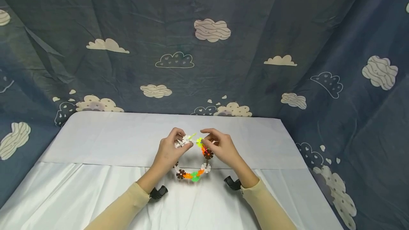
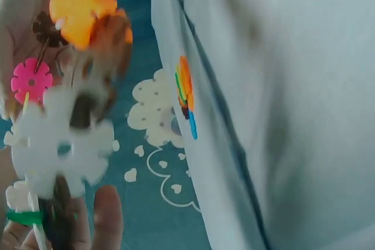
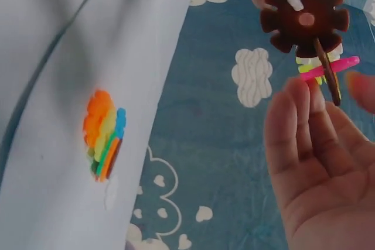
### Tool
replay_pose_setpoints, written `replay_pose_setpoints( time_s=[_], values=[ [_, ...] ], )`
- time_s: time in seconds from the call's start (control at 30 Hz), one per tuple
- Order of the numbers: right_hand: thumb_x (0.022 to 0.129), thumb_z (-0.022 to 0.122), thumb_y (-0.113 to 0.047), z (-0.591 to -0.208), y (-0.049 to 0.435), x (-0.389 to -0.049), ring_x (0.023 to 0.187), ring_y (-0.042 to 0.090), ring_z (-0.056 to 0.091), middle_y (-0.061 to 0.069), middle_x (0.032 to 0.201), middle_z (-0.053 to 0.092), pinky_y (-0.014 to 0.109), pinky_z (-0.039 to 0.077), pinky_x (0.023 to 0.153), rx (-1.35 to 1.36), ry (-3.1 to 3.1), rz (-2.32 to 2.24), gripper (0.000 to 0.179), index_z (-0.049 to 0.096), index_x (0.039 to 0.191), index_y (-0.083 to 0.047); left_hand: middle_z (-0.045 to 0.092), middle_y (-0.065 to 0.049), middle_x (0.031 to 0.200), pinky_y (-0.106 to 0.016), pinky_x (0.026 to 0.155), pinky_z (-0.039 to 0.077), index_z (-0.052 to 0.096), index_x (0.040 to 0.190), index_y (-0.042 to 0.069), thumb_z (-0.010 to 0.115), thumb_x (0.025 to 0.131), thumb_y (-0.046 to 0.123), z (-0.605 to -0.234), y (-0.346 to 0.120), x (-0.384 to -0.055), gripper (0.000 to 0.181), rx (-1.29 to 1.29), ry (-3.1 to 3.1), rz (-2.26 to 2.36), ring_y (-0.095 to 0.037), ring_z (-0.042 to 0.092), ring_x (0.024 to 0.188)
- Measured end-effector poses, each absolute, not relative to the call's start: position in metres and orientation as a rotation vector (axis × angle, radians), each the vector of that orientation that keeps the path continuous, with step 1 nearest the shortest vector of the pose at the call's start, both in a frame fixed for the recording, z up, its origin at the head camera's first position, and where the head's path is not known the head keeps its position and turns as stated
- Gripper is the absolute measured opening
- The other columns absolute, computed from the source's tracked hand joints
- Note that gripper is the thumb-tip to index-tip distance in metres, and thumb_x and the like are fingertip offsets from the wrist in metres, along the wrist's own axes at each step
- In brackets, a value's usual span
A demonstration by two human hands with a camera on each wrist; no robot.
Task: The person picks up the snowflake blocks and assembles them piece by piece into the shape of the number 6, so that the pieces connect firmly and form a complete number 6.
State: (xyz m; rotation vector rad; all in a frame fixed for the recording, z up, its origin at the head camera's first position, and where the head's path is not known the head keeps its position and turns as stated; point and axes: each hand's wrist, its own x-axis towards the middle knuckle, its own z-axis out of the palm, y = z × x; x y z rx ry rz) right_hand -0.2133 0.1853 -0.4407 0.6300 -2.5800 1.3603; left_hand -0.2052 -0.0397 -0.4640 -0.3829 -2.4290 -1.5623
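Multicoloured notched-plastic-disc chain (image 1: 195, 176) looks nearly ringed; left hand (image 1: 168, 152) and right hand (image 1: 225, 151) pinch its far side, closure unconfirmed.

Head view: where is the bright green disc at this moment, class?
In the head view, the bright green disc sits at the bottom of the chain, with orange pieces on both sides.
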Motion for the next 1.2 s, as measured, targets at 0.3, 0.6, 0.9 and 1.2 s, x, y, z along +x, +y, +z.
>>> replay_pose_setpoints(
  time_s=[0.3,0.6,0.9,1.2],
  values=[
    [0.096,0.077,-0.006,-0.443,0.181,-0.212,0.072,0.009,0.066,0.004,0.089,0.079,0.022,0.055,0.069,0.574,-2.549,1.381,0.013,0.072,0.108,-0.007,0.073,-0.024,0.115,-0.03,0.061,0.055,0.058,0.145,0.022,0.07,0.104,0.029,-0.469,-0.039,-0.206,0.044,-0.567,-2.596,-1.803,-0.032,0.071,0.082],
    [0.104,0.07,-0.015,-0.441,0.186,-0.215,0.075,0.025,0.07,0.011,0.092,0.079,0.025,0.056,0.065,0.535,-2.532,1.46,0.01,0.072,0.108,-0.006,0.055,-0.001,0.081,-0.022,0.047,0.035,0.067,0.135,0.012,0.056,0.112,0.036,-0.471,-0.043,-0.213,0.035,-0.519,-2.55,-2.097,-0.009,0.04,0.052],
    [0.106,0.066,-0.02,-0.473,0.224,-0.252,0.067,0.019,0.064,0.013,0.091,0.074,0.026,0.055,0.058,0.065,-2.592,1.606,0.018,0.07,0.114,-0.005,0.055,-0.004,0.085,-0.021,0.048,0.036,0.066,0.136,0.006,0.059,0.111,0.03,-0.478,-0.05,-0.219,0.035,-0.469,-2.476,-2.275,-0.011,0.043,0.058],
    [0.098,0.077,-0.032,-0.495,0.216,-0.267,0.063,0.016,0.057,0.006,0.082,0.068,0.027,0.045,0.057,0.114,-3.025,1.064,0.037,0.073,0.128,-0.01,0.069,-0.019,0.089,-0.023,0.045,0.042,0.06,0.138,0.011,0.058,0.111,0.029,-0.481,-0.049,-0.22,0.032,-0.54,-2.412,-2.317,-0.01,0.049,0.048]
  ],
)
